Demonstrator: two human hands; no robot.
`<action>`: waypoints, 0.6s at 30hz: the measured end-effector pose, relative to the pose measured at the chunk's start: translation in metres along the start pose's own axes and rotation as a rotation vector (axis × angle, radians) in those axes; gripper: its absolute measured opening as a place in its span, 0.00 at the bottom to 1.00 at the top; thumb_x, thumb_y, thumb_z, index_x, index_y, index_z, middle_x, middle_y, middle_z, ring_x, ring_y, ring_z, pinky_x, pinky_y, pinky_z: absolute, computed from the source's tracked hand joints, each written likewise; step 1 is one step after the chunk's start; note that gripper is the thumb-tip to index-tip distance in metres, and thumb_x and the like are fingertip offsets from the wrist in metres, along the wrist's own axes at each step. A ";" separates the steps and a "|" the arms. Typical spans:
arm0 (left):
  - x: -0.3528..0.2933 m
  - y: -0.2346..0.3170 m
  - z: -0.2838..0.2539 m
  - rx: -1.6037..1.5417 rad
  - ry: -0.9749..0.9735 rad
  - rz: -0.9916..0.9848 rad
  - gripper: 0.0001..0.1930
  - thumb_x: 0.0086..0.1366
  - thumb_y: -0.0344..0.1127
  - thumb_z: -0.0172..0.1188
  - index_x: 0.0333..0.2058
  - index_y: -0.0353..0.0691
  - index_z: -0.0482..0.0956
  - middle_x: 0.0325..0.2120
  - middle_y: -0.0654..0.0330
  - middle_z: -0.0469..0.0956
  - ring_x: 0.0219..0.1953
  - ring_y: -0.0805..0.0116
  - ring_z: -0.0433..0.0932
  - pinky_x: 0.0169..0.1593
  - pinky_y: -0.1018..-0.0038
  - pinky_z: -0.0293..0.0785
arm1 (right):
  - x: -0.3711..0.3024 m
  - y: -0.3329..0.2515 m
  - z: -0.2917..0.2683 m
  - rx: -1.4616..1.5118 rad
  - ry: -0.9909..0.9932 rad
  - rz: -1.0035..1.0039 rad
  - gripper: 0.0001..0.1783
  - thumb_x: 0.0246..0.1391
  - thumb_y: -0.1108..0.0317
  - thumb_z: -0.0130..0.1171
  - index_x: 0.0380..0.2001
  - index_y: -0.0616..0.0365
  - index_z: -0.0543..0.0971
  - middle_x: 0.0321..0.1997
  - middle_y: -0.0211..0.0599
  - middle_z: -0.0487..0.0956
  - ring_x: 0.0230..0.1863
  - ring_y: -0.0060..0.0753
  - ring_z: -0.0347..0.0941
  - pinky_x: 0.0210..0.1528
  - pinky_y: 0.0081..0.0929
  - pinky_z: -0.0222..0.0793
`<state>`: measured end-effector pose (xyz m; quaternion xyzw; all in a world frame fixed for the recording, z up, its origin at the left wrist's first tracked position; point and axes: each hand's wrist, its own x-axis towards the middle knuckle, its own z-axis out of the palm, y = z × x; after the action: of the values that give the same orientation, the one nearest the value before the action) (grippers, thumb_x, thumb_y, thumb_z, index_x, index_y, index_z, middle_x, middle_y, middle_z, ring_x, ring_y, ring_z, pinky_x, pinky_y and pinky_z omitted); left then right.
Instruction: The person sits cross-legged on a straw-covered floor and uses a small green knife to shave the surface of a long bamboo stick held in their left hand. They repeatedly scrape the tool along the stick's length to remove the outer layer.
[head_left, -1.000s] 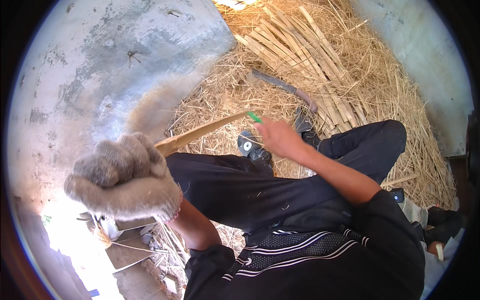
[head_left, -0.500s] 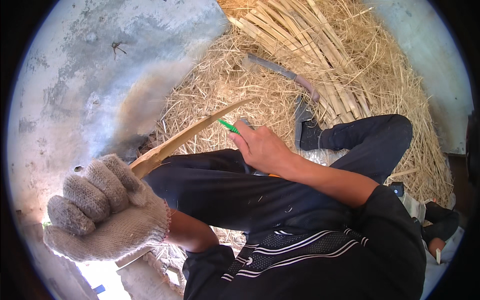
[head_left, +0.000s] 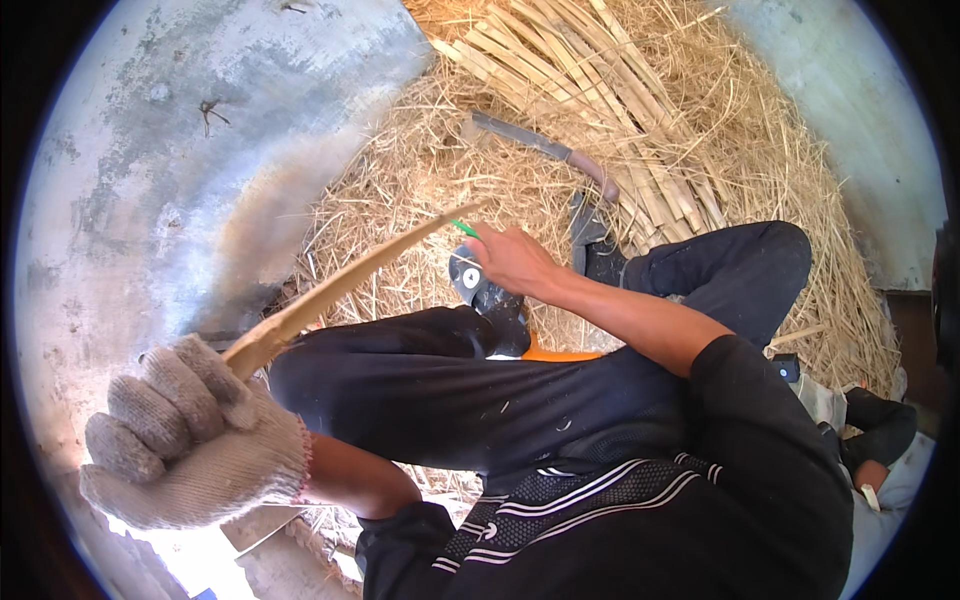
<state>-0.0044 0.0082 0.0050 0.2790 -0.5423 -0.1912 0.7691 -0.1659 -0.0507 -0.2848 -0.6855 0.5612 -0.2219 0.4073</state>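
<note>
My left hand (head_left: pixel 195 435), in a grey knitted glove, is closed around the thick end of a pale split-bamboo strip (head_left: pixel 335 292). The strip slants up and away to the right, tapering to a thin tip. Bare, my right hand (head_left: pixel 515 262) grips a small green tool (head_left: pixel 463 229) close to that tip. Only a bit of the tool shows past the fingers; its blade, if any, cannot be made out. Whether it touches the strip is unclear.
Shavings (head_left: pixel 400 190) cover the floor. Beyond my feet lie a machete (head_left: pixel 535 137) with a brown handle and a pile of split strips (head_left: pixel 600 90). An orange object (head_left: pixel 560 353) shows by my legs. Another person's arm (head_left: pixel 872 475) appears at lower right.
My right hand and the green tool have moved outward, nearer the strip's tip. A shoe and the orange object show more fully now. The whole view has shifted slightly.
</note>
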 end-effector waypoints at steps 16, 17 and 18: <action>0.002 -0.008 0.016 0.296 0.349 0.065 0.21 0.64 0.40 0.43 0.11 0.54 0.50 0.07 0.71 0.47 0.06 0.80 0.41 0.08 0.82 0.44 | 0.034 0.061 0.027 -0.037 -0.014 0.117 0.21 0.66 0.55 0.40 0.44 0.63 0.70 0.30 0.64 0.77 0.36 0.68 0.76 0.42 0.57 0.71; 0.003 -0.007 0.010 0.241 0.296 0.053 0.22 0.64 0.40 0.42 0.12 0.53 0.50 0.08 0.71 0.47 0.06 0.80 0.41 0.08 0.82 0.44 | 0.033 0.043 0.026 -0.018 -0.045 0.112 0.21 0.66 0.55 0.40 0.45 0.63 0.70 0.32 0.64 0.77 0.37 0.67 0.76 0.44 0.56 0.71; 0.004 -0.005 0.006 0.179 0.239 0.036 0.22 0.65 0.40 0.42 0.12 0.53 0.49 0.08 0.71 0.47 0.07 0.80 0.41 0.08 0.82 0.43 | 0.029 0.031 0.022 0.001 -0.069 0.115 0.21 0.66 0.55 0.40 0.45 0.63 0.70 0.34 0.64 0.78 0.39 0.66 0.76 0.46 0.56 0.71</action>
<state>-0.0083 0.0007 0.0060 0.3574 -0.4668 -0.0938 0.8035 -0.1600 -0.0728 -0.3268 -0.6593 0.5851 -0.1744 0.4388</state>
